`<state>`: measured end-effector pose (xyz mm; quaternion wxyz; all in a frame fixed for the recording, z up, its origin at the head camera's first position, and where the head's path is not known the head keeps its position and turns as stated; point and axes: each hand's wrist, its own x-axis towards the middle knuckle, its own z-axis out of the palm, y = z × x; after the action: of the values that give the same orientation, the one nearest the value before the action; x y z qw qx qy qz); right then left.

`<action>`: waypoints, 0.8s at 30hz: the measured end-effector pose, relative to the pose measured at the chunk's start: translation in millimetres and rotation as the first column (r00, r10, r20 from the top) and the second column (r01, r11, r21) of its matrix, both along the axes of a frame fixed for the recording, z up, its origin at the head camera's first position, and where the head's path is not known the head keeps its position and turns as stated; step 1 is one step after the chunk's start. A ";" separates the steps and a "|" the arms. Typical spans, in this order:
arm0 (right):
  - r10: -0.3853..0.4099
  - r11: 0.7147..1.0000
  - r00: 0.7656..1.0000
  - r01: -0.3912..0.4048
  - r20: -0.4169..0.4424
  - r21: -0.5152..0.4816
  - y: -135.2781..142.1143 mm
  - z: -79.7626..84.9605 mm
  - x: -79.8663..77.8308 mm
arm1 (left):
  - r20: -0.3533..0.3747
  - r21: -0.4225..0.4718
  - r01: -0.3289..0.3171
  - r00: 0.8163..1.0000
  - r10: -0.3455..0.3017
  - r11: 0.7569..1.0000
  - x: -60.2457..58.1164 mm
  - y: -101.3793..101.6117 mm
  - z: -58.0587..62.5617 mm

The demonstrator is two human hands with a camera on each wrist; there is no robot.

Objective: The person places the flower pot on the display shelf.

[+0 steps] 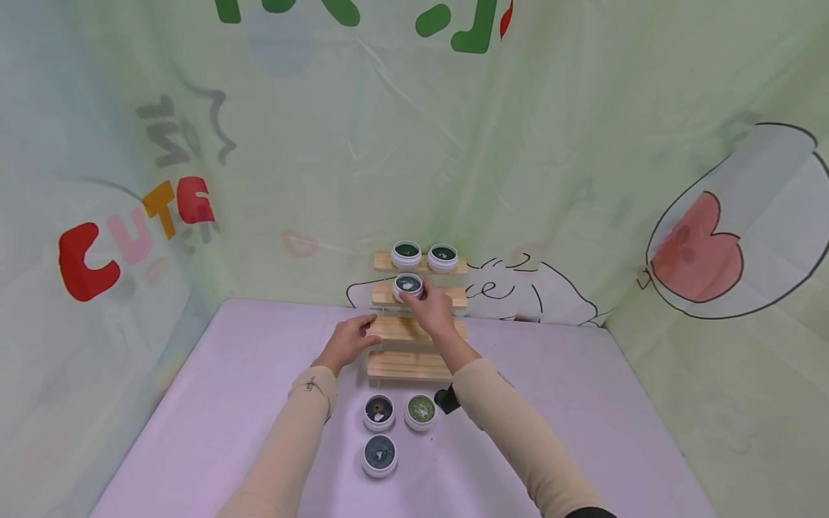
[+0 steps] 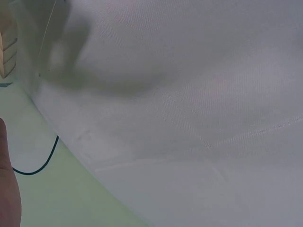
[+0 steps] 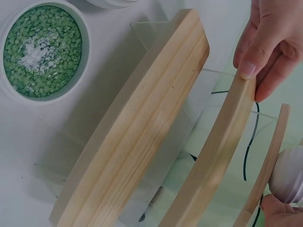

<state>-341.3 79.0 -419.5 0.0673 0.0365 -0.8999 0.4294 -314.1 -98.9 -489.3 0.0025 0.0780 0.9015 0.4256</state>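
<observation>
My right hand point(image 1: 432, 309) holds a small white round jar point(image 1: 407, 283) with a dark top and a pale spot, at the second tier from the top of a stepped wooden shelf point(image 1: 408, 365). In the right wrist view this jar point(image 3: 288, 174) shows beside a board, with a fingertip against it. My left hand point(image 1: 350, 341) pinches the left end of a lower board point(image 3: 227, 123), thumb on one face and fingers behind. The left wrist view catches only part of a finger point(image 2: 8, 182) at its edge.
Two white jars with dark green tops, one left point(image 1: 406, 255) and one right point(image 1: 443, 257), stand on the highest tier. Before the shelf are a purplish-dark jar point(image 1: 378, 412), a green one point(image 1: 421, 412) and a grey-blue one point(image 1: 379, 455). A black object point(image 1: 447, 400) lies near the right forearm.
</observation>
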 end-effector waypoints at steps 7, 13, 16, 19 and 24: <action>0.040 0.999 0.997 -0.039 -0.060 0.013 11.0 -3.1 4.7 | -0.006 0.022 0.005 1.000 -0.005 1.000 0.5 -0.1 -0.4; 0.074 0.997 0.993 -0.072 -0.091 0.026 25.0 -12.4 12.5 | 0.017 0.024 0.003 1.000 -0.004 1.000 2.8 0.7 2.0; 0.084 0.996 0.994 -0.083 -0.068 0.013 31.6 -15.9 20.1 | 0.040 0.035 -0.004 0.999 0.002 0.999 3.6 1.3 3.6; 0.095 0.995 0.995 -0.095 -0.018 -0.037 37.8 -19.7 28.6 | 0.039 0.035 -0.003 0.999 0.001 0.999 4.3 1.9 4.6; 0.112 0.987 0.993 -0.108 0.030 -0.116 45.2 -29.5 43.4 | -0.009 0.016 0.003 1.000 -0.003 1.000 3.8 1.7 3.5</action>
<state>-297.9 124.2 -449.0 0.0291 0.0742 -0.8716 0.4837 -310.3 -97.2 -485.8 -0.0014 0.0813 0.8979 0.4326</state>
